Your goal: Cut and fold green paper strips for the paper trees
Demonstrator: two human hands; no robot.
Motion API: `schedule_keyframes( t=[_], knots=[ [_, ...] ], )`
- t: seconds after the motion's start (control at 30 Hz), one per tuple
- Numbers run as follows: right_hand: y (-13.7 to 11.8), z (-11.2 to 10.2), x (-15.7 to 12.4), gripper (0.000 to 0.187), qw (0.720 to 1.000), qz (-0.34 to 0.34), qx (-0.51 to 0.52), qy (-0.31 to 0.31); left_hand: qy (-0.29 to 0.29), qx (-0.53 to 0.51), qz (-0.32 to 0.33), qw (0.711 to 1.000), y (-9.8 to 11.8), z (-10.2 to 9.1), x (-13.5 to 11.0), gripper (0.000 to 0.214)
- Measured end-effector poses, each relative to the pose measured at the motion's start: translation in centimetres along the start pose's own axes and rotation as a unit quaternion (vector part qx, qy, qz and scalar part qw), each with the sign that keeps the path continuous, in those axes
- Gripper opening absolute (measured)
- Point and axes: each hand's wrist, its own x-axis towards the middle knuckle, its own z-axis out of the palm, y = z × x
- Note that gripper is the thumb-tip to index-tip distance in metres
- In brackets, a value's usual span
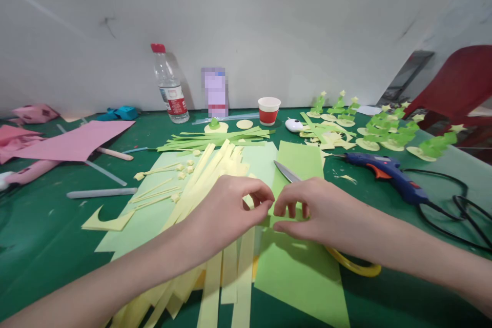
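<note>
My left hand (238,200) hovers above a fan of pale yellow paper strips (215,164). Its thumb and forefinger are pinched together; whatever may be between them is too small to make out. Close beside it, my right hand (307,207) has curled fingers with a gap to the thumb, and nothing shows in that gap. Beneath the right hand lie a green paper sheet (300,282) and a pair of scissors (286,170), whose yellow handle (357,265) sticks out below the wrist. Small folded paper stars (186,169) and thin rolled strips (154,197) rest left of the yellow strips.
At right lies a blue glue gun (384,169) with its black cord, near several green paper plants (388,128) on round bases. Green strips (215,138), a paper cup (269,111) and a water bottle (171,92) stand behind. Pink paper (77,141) and a glue stick (102,193) lie left.
</note>
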Motion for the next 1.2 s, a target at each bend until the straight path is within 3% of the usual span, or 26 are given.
schedule_keyframes(
  t=[0.1,0.5,0.87,1.03,1.2],
  knots=[
    [0.1,-0.1,0.0,0.016,1.0,-0.003,0.011,-0.007,0.0,-0.008,0.012,1.0,0.0,0.0,0.0,0.016],
    [-1.2,-0.8,-0.4,0.017,0.997,0.004,-0.03,0.066,0.005,0.05,0.037,0.998,0.3,0.0,-0.3,0.018],
    [-0.9,-0.4,-0.2,0.017,0.993,-0.051,-0.041,0.101,0.015,0.077,0.03,0.997,0.1,-0.2,-0.1,0.017],
    [-0.3,-2.8,-0.7,0.016,0.99,-0.06,-0.041,0.122,0.043,0.068,-0.009,0.997,-0.5,-1.9,0.4,0.015],
    [1.3,-6.3,-1.7,0.017,0.988,-0.039,-0.037,0.143,0.137,0.163,-0.062,0.975,-2.9,-5.1,1.3,0.015]
  ],
)
